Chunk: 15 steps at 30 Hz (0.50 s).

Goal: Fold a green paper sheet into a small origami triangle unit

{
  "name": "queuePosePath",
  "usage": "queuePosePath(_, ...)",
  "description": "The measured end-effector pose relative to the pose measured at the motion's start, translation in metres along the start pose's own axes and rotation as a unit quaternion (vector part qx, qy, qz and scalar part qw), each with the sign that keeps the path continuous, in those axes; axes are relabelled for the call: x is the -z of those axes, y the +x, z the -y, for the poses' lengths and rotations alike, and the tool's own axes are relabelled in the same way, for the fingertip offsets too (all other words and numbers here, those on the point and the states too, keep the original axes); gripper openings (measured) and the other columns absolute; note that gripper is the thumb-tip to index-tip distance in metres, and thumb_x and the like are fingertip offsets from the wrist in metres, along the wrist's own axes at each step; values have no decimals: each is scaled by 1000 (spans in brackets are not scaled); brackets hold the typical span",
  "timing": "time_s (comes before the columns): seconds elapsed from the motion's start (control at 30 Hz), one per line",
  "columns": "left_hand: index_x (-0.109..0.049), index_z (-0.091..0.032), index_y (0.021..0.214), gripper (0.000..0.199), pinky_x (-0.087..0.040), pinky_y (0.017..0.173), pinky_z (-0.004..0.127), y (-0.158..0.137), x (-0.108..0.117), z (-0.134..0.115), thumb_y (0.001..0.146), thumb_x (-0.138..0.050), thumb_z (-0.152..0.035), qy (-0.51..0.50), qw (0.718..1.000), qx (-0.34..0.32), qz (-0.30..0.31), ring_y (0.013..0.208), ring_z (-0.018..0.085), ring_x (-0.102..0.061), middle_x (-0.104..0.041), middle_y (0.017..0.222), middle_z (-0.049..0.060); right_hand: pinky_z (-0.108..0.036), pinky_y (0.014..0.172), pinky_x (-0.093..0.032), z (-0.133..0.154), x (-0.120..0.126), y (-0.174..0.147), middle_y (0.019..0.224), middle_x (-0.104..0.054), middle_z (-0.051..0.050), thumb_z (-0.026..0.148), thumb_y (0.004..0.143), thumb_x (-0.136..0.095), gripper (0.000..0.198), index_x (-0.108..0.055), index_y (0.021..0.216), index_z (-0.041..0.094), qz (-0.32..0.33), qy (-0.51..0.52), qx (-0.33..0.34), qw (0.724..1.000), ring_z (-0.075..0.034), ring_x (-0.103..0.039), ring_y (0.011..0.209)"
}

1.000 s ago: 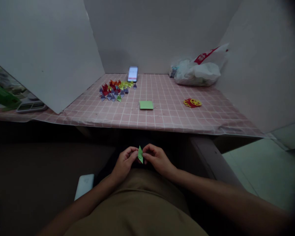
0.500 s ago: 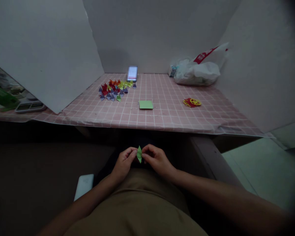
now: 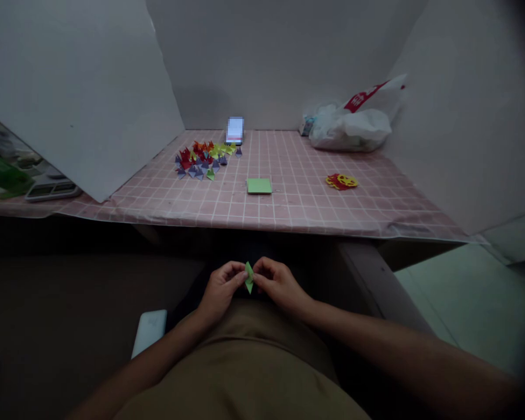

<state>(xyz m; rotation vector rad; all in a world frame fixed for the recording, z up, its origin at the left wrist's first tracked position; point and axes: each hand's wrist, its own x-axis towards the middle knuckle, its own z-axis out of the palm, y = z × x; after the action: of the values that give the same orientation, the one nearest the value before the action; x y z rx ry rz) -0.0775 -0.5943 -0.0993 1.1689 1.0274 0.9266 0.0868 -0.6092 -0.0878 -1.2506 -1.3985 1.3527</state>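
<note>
Left hand [image 3: 220,289]: thumb and fingers pinching folded green paper [image 3: 249,280], which sits at its 2–3 o'clock. Right hand [image 3: 282,286]: pinching same piece, at its 9–10. Neither hand clearly nearer; both at the edges. Long axis about 12–6, held below the edge of the checked tabletop [image 3: 297,211]. From the paper: green sheets [image 3: 259,186] at 12, cluster of folded pieces [image 3: 209,159] at 11, yellow-and-red pieces [image 3: 346,181] near 2.

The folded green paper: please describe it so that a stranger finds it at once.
Find the pink table, then look below its near edge. There the left hand and right hand pinch the folded green paper. It is pointed at both ends, unlike the flat green stack on the table.
</note>
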Motion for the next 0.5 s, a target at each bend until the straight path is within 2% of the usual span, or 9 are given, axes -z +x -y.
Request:
queuePosePath(0.17,-60,-17,81,21,-41,63,24,0,-2,-1,79,-65,-37,-3,1000,-3,10,65,12,-52,-57,71,-2,-22,50,-36,0,0,0,59,-53,4,26,80,-60,14,-54,70,19,2,-19,0,1000,-10,-47,53)
queuePosePath(0.3,-61,-17,87,25,-44,67,26,0,-3,-3,75,-69,-38,3,999,10,37,69,14,-55,-60,77,0,-22,51,-36,0,0,-1,59,-52,3,24,79,-62,15,-54,67,19,-27,-62,19,998,-11,-47,56)
queuePosePath(0.5,-64,-15,77,23,-42,63,26,0,-1,-5,77,-67,-37,18,999,19,25,62,13,-53,-61,68,0,-23,51,-38,-3,1,1,62,-56,2,34,82,-60,20,-55,72,18,12,21,-12,1000,-10,-50,52)
